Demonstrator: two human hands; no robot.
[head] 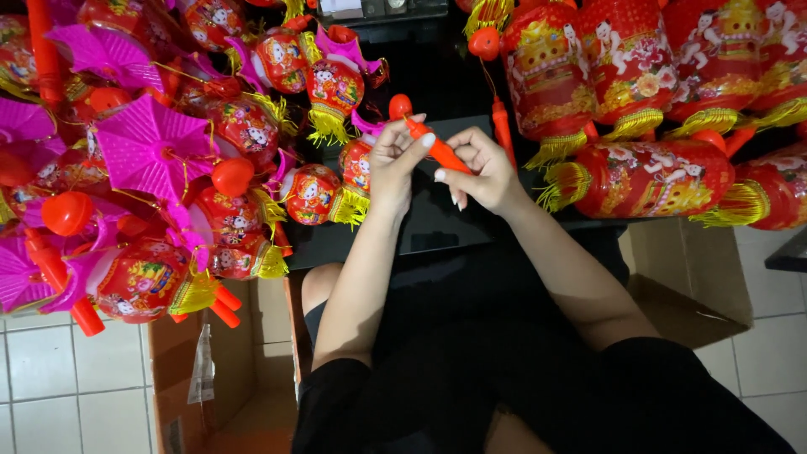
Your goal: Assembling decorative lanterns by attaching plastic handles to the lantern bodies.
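The fingers of the left hand (393, 160) are closed around the upper part of a slim orange-red plastic stick handle with a round knob at its top (429, 143); the thumb and the forefinger press on it from both sides, and the white-painted nail of the forefinger lies on the shaft. The fingers of the right hand (477, 172) are pinched on the lower end of the same handle, with the thumb above and the other fingers curled below it. So the handle is held between both hands, tilted, with the knob end up and to the left, above a dark tabletop (437, 223) and in front of the person's body.

Both forearms come up from the bottom of the view, and the person sits with dark clothing over the lap (504, 370).

Just to the left of the left hand hang small round red paper lanterns with cartoon figures and yellow fringe (313, 192). Further left there is a dense pile of such lanterns mixed with pink folded paper umbrella-shaped tops (151, 147) and more orange-red plastic handles (220, 307). To the right of the right hand lie larger red cylinder-shaped lanterns with printed figures and gold tassels (647, 176), and several more of them stand in a row behind.

Below the table, an open brown cardboard box (227, 378) stands on the white tiled floor (59, 378), at the left of the person's knee.
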